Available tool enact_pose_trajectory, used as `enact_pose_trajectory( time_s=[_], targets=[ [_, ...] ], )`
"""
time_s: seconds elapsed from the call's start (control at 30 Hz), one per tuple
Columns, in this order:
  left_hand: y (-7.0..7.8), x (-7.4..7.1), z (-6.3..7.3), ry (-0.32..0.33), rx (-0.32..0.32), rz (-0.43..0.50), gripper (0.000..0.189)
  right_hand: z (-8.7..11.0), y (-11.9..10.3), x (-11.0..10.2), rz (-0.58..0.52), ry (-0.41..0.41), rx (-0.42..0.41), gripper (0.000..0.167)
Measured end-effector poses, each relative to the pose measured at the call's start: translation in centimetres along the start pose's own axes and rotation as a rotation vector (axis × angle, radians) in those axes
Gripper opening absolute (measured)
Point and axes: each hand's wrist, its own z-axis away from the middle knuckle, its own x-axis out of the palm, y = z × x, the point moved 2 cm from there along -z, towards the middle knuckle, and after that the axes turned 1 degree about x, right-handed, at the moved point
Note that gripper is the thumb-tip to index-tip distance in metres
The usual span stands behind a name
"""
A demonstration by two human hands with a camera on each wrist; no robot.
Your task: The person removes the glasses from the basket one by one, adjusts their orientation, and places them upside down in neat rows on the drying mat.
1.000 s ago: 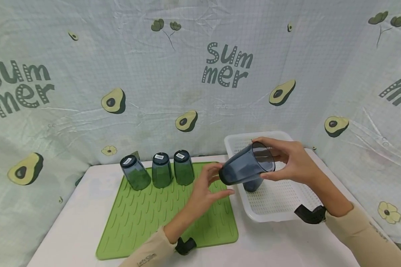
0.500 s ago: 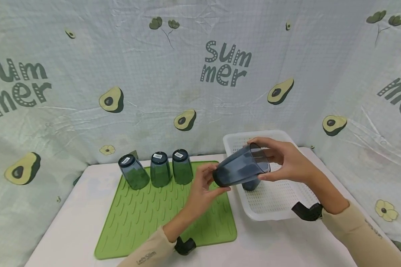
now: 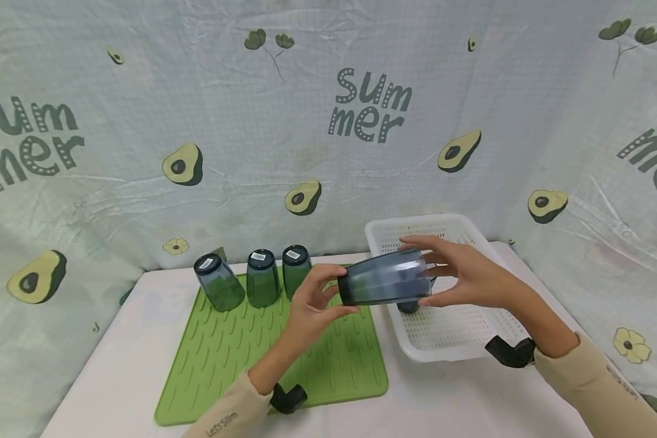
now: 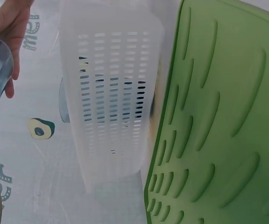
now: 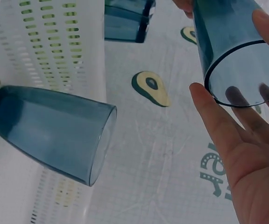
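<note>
A blue-tinted drinking glass (image 3: 385,277) is held up on its side between both hands, base to the left and rim to the right. My left hand (image 3: 309,304) grips it at the base, thumb below and fingers above. My right hand (image 3: 471,277) holds the rim end; in the right wrist view its fingers spread along the glass's rim (image 5: 235,46). Below, another blue glass (image 5: 55,130) lies in the white basket (image 3: 410,353), mostly hidden in the head view. Three glasses, a leftmost one (image 3: 219,286), a middle one (image 3: 263,283) and a right one (image 3: 294,258), stand upside down on the green mat.
The ridged green mat (image 3: 263,365) lies left of the perforated basket on a white table (image 3: 443,401). A printed cloth (image 3: 252,121) with avocados hangs behind and at the sides. The three upturned glasses line the mat's back edge, with stickers on their bases.
The held glass has turned from slanting to nearly level and shifted a little left. My left hand has moved left with its base, now partly covering the right upturned glass.
</note>
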Motion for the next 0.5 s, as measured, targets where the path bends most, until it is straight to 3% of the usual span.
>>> enact_pose_trajectory(
  time_s=[0.13, 0.33, 0.5],
  targets=[
    [0.1, 0.0, 0.0, -0.004, 0.015, 0.029, 0.055, 0.0, -0.2, 0.2, 0.007, -0.004, 0.003, 0.082],
    [0.1, 0.0, -0.2, -0.007, 0.003, 0.023, 0.055, 0.2, -0.4, 0.5, 0.037, 0.009, 0.029, 0.081],
    [0.2, 0.1, -0.3, 0.001, -0.009, -0.019, 0.053, 0.1, -1.2, 0.8, 0.128, 0.020, 0.071, 0.081]
  ],
)
